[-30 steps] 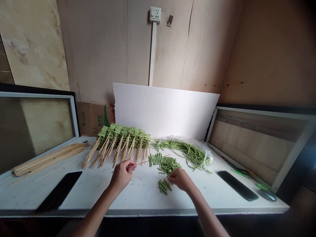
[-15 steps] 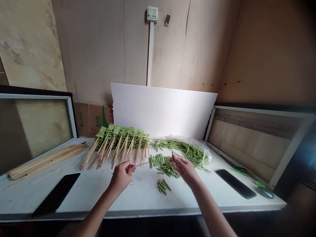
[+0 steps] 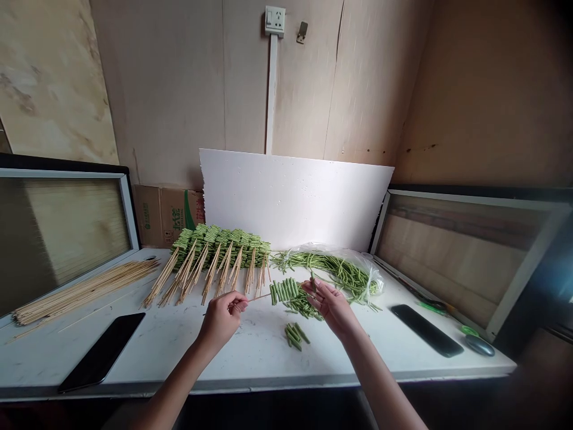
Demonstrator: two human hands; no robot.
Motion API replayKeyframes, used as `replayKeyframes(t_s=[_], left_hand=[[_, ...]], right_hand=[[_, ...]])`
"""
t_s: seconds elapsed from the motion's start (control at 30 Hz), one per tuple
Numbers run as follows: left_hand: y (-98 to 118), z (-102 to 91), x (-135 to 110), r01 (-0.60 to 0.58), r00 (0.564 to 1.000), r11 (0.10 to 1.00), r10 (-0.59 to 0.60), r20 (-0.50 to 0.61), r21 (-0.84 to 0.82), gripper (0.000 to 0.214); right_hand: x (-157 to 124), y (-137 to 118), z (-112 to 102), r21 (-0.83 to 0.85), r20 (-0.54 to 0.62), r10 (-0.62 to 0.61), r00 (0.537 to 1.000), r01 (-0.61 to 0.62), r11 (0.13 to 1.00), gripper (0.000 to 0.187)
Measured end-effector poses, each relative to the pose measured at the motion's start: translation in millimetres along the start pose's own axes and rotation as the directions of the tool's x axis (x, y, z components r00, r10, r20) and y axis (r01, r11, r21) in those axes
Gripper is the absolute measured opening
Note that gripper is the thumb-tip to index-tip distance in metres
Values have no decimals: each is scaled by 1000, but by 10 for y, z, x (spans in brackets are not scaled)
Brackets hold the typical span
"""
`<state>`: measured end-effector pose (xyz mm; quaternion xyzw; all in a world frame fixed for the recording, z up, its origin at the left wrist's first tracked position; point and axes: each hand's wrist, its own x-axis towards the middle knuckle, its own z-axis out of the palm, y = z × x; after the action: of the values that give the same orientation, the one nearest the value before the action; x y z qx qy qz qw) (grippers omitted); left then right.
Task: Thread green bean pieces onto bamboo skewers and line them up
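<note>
My left hand (image 3: pixel 222 319) pinches the bare end of a bamboo skewer (image 3: pixel 259 297) that carries a row of green bean pieces (image 3: pixel 283 290). My right hand (image 3: pixel 330 306) is at the skewer's far tip, fingers closed on one short bean piece (image 3: pixel 313 280). A heap of cut bean pieces (image 3: pixel 301 304) lies under the right hand, and a smaller bunch of them (image 3: pixel 295 335) sits nearer me.
Finished bean skewers (image 3: pixel 213 253) are stacked at the back. Long uncut beans (image 3: pixel 336 270) lie in a plastic bag on the right. Bare skewers (image 3: pixel 80 292) lie on the left. Two black phones (image 3: pixel 102 352) (image 3: pixel 425 329), a mouse (image 3: pixel 478 344) and a white foam board (image 3: pixel 293 200) stand around.
My right hand rose from the small bunch of bean pieces near me and moved back to the skewer tip with one piece. The left hand stayed put.
</note>
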<state>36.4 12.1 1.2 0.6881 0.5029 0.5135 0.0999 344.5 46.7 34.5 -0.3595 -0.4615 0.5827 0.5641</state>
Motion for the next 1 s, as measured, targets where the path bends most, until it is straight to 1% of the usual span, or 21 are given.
replayKeyframes(t_s=[0.17, 0.37, 0.53, 0.73, 0.87, 1.0], left_hand=[[12, -23, -8, -12, 1000, 999, 12, 2, 41, 19], [17, -37, -6, -15, 1000, 997, 17, -25, 71, 18], [-17, -16, -11, -4, 1000, 999, 5, -27, 39, 18], [-9, 37, -45, 3, 999, 999, -1, -32, 43, 19], [-5, 51, -52, 4, 999, 1000, -3, -44, 27, 18], [-18, 76, -71, 5, 999, 1000, -4, -40, 25, 17]], right_hand=[[-17, -1, 13, -77, -14, -30, 999, 29, 997, 46], [-55, 55, 102, -95, -90, -92, 992, 83, 992, 48], [-58, 130, 179, -90, -118, -122, 985, 112, 990, 43], [-94, 186, 273, -48, -178, -185, 967, 179, 983, 37], [-103, 230, 310, 9, -194, -166, 967, 171, 985, 35], [-94, 344, 348, 60, -195, -126, 973, 141, 988, 35]])
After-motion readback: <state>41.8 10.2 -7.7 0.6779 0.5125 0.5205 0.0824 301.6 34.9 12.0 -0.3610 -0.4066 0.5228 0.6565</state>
